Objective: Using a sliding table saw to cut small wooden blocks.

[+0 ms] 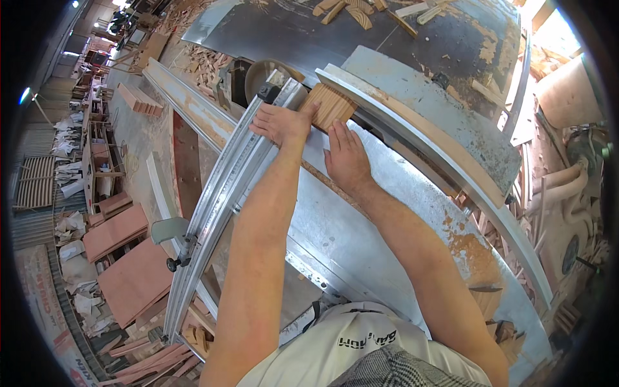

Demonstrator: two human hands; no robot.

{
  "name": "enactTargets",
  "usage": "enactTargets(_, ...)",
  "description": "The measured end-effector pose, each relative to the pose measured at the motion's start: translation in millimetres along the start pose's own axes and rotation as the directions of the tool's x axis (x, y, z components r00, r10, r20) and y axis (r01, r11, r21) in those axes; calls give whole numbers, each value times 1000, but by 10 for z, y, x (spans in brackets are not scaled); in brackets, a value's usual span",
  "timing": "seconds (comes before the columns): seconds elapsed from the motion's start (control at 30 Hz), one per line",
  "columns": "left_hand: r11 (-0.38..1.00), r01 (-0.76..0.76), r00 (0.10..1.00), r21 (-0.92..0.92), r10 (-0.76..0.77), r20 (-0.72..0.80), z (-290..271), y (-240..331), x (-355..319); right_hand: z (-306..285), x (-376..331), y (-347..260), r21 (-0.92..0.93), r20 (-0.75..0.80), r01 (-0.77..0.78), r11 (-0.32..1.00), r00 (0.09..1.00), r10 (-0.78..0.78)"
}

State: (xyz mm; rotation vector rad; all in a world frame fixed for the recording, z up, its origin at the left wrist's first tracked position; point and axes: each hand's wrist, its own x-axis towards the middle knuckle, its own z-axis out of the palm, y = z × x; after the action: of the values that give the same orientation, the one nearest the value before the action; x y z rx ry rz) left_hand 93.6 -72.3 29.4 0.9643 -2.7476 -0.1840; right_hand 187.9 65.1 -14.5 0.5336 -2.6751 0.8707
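Flat reddish boards (126, 258) lie stacked on the floor; offcuts (351, 9) litter the far table.
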Motion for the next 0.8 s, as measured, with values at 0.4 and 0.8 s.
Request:
enactTargets(0.4, 993, 38, 992, 112, -51, 116, -38, 85, 49, 46, 31, 6, 55, -55, 1, 999, 998, 2)
enactTargets(0.8, 995, 3, 997, 99, -11, 82, 70, -14, 261, 99, 225, -30, 88, 44, -23, 996, 999, 19)
